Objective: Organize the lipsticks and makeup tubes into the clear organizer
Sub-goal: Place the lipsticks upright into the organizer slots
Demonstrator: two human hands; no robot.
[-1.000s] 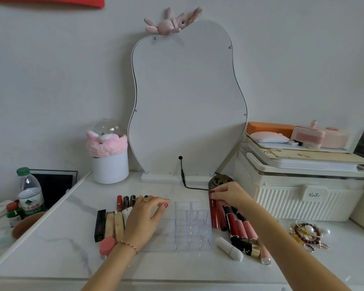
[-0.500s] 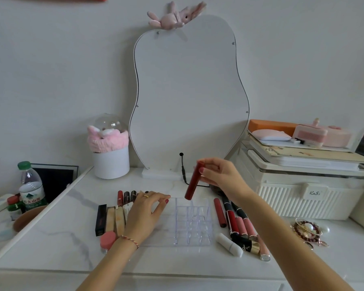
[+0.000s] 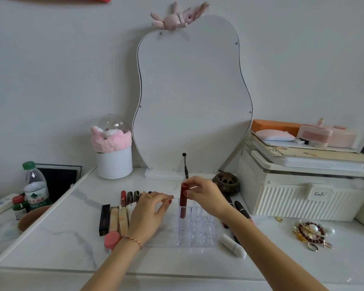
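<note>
A clear organizer (image 3: 195,234) with a grid of compartments sits at the table's middle. My right hand (image 3: 206,196) pinches the top of a dark red tube (image 3: 183,204), which stands upright with its lower end in a far-left compartment. My left hand (image 3: 147,215) rests flat on the organizer's left part, fingers spread, holding nothing. To its left lie several lipsticks (image 3: 114,219) in a row and a pink round-capped tube (image 3: 111,241). More tubes (image 3: 242,208) and a white lipstick (image 3: 233,245) lie to the organizer's right, partly hidden by my right forearm.
A wavy mirror (image 3: 191,97) leans on the wall behind. A white storage box (image 3: 303,192) stacked with items stands at right, a dark incense burner (image 3: 226,182) beside it. Jewellery (image 3: 311,232) lies at front right. A white cup (image 3: 114,162) and water bottle (image 3: 36,187) stand left.
My right hand lifted the dark red tube from the row on the right, carried it left over the organizer, and lowered it upright into a far-left compartment. My left hand stayed put.
</note>
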